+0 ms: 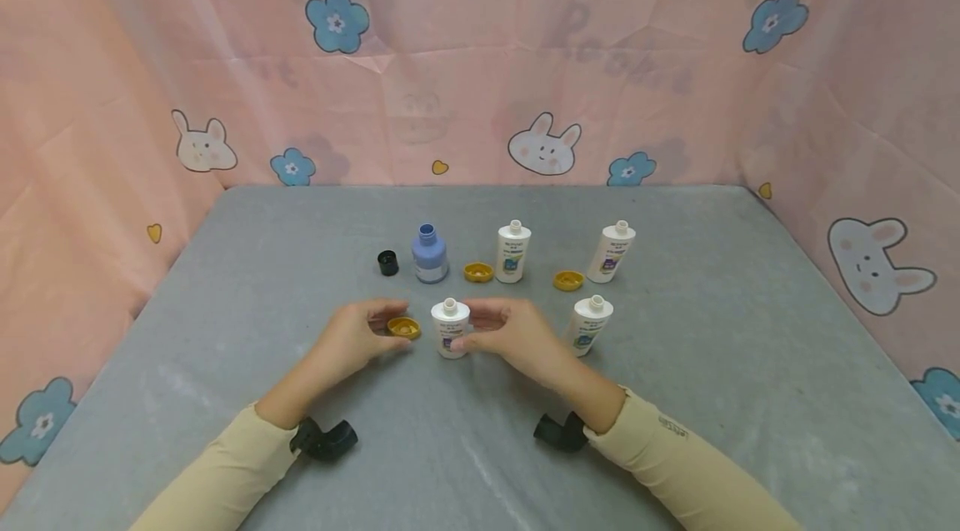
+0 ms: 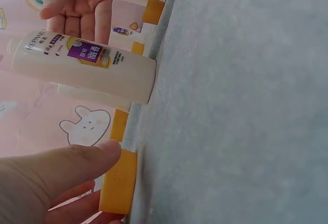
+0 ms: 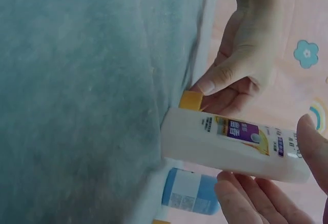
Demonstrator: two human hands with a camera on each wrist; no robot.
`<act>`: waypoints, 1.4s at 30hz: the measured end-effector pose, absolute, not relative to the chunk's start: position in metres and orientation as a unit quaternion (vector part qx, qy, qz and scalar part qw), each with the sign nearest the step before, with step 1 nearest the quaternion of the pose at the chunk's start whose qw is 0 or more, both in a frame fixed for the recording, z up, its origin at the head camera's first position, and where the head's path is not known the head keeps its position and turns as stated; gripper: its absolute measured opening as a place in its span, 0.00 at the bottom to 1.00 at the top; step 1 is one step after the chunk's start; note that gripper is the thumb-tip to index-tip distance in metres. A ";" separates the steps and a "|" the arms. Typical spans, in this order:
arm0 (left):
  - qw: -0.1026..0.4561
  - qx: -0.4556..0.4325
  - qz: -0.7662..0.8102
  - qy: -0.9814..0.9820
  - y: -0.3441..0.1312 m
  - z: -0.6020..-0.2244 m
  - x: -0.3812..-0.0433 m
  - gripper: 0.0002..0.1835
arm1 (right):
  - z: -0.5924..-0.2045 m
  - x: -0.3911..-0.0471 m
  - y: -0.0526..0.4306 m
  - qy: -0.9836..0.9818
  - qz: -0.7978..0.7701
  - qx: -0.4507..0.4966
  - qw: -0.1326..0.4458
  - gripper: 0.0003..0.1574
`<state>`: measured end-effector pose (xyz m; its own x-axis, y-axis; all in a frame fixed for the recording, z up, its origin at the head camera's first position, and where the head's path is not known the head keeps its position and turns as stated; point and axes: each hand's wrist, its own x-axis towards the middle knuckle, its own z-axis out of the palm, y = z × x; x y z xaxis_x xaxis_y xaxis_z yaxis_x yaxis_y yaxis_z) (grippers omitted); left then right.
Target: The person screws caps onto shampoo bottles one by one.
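My left hand (image 1: 348, 339) is beside a yellow cap (image 1: 405, 328) lying on the table, its thumb and fingers on either side of it. In the left wrist view the thumb tip overlaps the edge of that cap (image 2: 119, 185). Just to the right stands an uncapped white bottle (image 1: 450, 331) with a purple label, upright on the table. My right hand (image 1: 525, 339) is around its right side with the fingers loosely spread; in the right wrist view gaps show between the thumb, the fingers and the bottle (image 3: 215, 137).
Behind stand a blue bottle (image 1: 430, 257) with a black cap (image 1: 387, 262) beside it, and two white bottles (image 1: 513, 254) (image 1: 611, 254) with yellow caps (image 1: 478, 272) (image 1: 568, 280). Another white bottle (image 1: 591, 323) stands behind my right wrist. A grey cloth covers the table (image 1: 750, 398).
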<state>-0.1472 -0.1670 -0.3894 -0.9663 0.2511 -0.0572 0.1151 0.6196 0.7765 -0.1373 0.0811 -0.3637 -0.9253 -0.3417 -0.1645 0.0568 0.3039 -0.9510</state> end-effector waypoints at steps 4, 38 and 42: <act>0.084 0.096 0.429 0.894 -0.167 -0.392 -0.149 0.24 | -0.369 -0.140 0.078 0.776 -0.601 -0.070 0.177 0.32; 0.091 0.072 0.461 0.880 -0.155 -0.363 -0.157 0.17 | -0.341 -0.142 0.090 0.807 -0.578 -0.044 0.113 0.22; 0.091 0.083 0.478 0.870 -0.146 -0.352 -0.159 0.18 | -0.333 -0.141 0.096 0.816 -0.567 -0.054 0.101 0.23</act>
<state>-0.1585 -0.1460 -0.3519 -0.9697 0.2310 -0.0802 0.0562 0.5298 0.8463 -0.1405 0.0958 -0.3332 -0.9736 -0.2034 -0.1032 0.0259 0.3513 -0.9359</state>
